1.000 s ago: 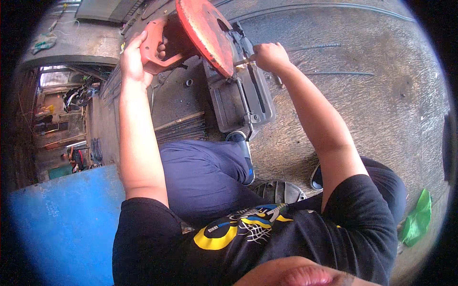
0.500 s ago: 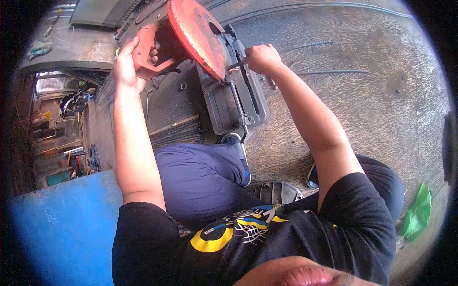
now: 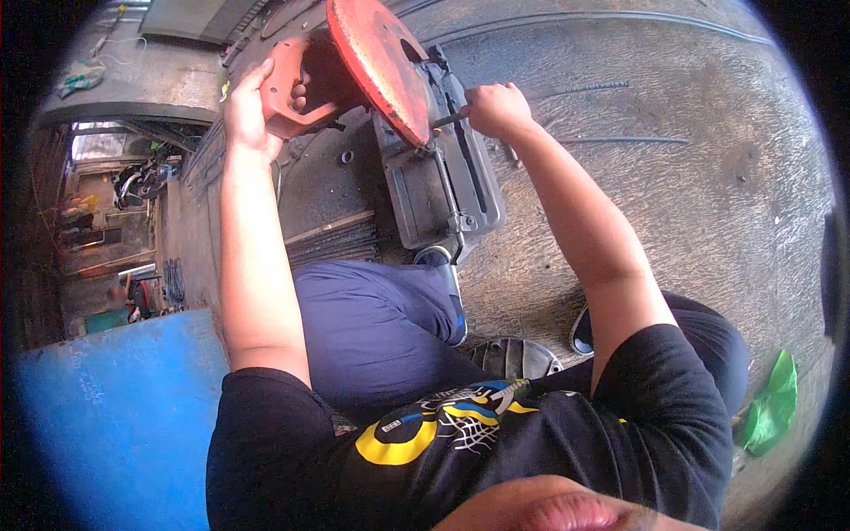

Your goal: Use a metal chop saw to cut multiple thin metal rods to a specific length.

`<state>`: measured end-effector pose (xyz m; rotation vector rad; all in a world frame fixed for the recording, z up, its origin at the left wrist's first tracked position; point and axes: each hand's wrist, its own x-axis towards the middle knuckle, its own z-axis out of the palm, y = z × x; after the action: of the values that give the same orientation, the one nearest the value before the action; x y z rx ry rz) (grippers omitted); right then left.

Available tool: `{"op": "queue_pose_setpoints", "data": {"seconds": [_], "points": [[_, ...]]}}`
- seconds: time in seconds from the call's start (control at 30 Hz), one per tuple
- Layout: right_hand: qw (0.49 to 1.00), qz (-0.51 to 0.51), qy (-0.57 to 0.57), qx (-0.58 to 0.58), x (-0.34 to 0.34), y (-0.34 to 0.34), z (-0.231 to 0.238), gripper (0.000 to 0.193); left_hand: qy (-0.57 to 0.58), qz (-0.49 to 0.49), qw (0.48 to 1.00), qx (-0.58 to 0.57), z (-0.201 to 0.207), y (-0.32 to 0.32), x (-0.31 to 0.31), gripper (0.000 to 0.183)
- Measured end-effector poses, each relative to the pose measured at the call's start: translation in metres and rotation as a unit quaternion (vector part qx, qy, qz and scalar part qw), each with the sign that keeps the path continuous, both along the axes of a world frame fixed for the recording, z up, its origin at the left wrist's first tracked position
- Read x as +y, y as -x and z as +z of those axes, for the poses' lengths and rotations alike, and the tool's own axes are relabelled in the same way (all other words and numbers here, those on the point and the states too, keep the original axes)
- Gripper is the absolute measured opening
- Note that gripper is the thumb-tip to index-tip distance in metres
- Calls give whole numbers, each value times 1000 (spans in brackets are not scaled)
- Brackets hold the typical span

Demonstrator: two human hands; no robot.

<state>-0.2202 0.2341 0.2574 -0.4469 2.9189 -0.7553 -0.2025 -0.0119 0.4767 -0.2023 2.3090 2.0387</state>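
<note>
A cut-off saw stands on the floor ahead of me, with a round red blade guard (image 3: 376,66) and a dark grey base (image 3: 412,208). My left hand (image 3: 248,115) is wrapped round its orange loop handle (image 3: 282,93), the fingertips showing through the opening. On the far side of the guard, my right hand (image 3: 498,110) is closed on a short dark bar (image 3: 452,118) that reaches toward the guard's lower edge. Whether this bar runs on beyond my fist cannot be made out. A clamp screw rod (image 3: 445,181) lies along the base. The guard hides most of the blade.
Ribbed steel rods (image 3: 589,87) lie on the floor right of the saw, long rods (image 3: 602,16) beyond it. A rod bundle (image 3: 332,241) sits near my knee. A blue sheet (image 3: 115,416) is at lower left, a green plastic piece (image 3: 768,407) at right. My shoe (image 3: 443,279) is close to the base.
The view has shifted slightly, so the saw and both hands appear a little farther right. Both hands keep the same grip.
</note>
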Motion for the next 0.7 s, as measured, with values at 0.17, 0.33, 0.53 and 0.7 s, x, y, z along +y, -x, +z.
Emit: {"op": "queue_pose_setpoints", "data": {"seconds": [0.17, 0.33, 0.53, 0.7], "points": [[1000, 7, -3, 5, 0, 0, -2, 26, 5, 20, 1000, 4, 0, -1, 3, 32], [1000, 7, -3, 10, -1, 3, -6, 26, 9, 16, 1000, 4, 0, -1, 3, 33], [999, 3, 26, 46, 9, 2, -10, 28, -8, -2, 1000, -13, -2, 4, -4, 35], [992, -49, 115, 32, 70, -8, 34, 31, -50, 8, 999, -20, -12, 10, -12, 42]]}}
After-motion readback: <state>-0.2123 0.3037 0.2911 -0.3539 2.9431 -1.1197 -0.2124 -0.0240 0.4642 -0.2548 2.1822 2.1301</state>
